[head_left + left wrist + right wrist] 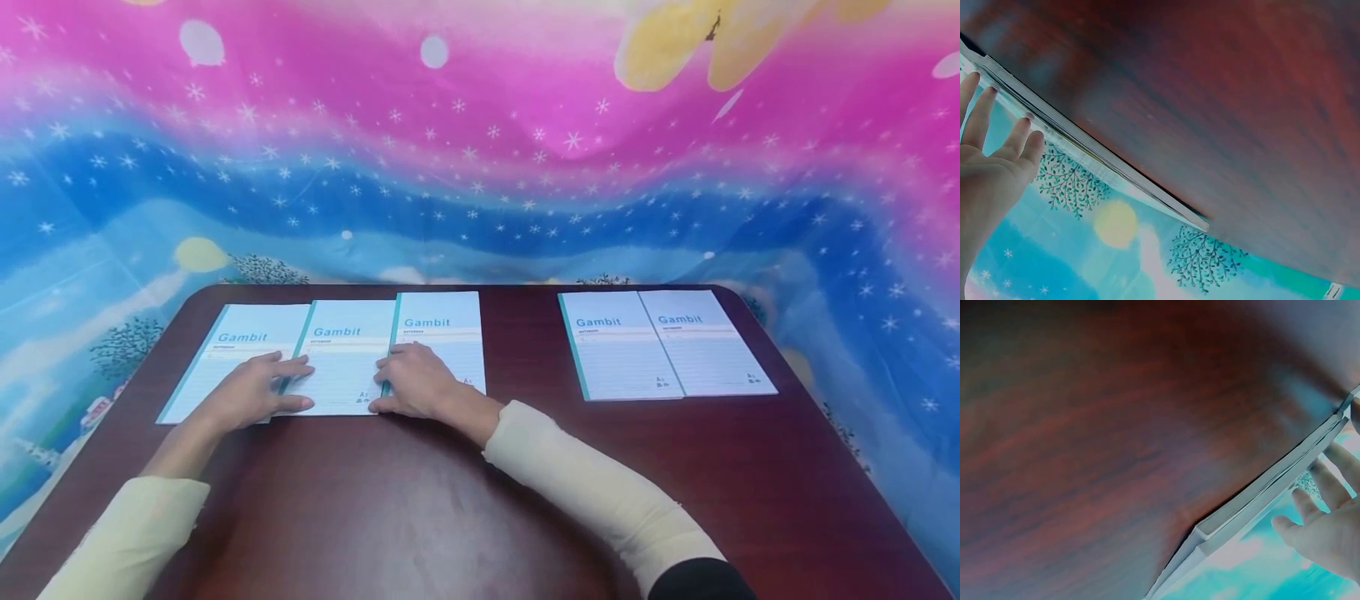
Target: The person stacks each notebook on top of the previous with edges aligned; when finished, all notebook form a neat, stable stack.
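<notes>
Three notebooks with "Gambit" covers and green spines lie side by side at the left of the table. My left hand (251,390) lies over the left notebook (240,321), its fingertips and thumb reaching onto the left side of the middle notebook (341,367). At that notebook's right edge, my right hand (412,382) touches with fingers and thumb, covering part of the third notebook (442,312). In the left wrist view, relaxed, spread fingers (979,122) rest along a notebook edge (1104,156). The right wrist view shows similarly spread fingers (1332,484) beside thick page edges (1266,484).
Two more such notebooks, one with a green spine (618,350) and one beside it (708,346), lie together at the right. The dark red-brown table (450,500) has rounded far corners. Behind it hangs a pink and blue snowflake cloth (480,167).
</notes>
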Tool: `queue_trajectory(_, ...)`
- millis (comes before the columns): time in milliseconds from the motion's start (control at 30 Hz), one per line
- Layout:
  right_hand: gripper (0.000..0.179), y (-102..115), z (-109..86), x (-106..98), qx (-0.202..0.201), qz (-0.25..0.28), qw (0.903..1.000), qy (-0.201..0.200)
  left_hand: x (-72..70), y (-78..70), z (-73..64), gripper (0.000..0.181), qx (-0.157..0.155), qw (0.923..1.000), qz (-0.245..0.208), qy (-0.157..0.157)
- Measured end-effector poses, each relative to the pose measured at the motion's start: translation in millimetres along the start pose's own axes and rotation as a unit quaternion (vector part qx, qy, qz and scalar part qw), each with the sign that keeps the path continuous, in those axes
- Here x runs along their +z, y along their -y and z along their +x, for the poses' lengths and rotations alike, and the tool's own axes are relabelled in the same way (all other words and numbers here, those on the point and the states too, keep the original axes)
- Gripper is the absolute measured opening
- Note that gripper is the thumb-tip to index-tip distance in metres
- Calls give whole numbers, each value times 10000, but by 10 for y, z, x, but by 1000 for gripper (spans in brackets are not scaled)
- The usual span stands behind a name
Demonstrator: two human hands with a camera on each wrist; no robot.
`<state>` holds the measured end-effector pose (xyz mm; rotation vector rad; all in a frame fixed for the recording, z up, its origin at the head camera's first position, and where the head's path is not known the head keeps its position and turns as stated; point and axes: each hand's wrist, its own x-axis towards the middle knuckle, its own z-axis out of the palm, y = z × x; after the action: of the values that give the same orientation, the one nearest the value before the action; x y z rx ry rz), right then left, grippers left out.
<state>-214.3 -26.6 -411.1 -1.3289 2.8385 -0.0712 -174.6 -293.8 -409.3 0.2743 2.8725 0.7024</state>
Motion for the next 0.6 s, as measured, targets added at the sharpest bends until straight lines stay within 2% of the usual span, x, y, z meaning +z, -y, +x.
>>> queue_trajectory(267,42,25,-54,3,-86,19,9999,-70,9,24,-51,69,126,9998,-148,47)
queue_trajectory(600,35,123,-123,-31,-256,44,9996,-111,4,6,-183,65,151,9997,-198,90)
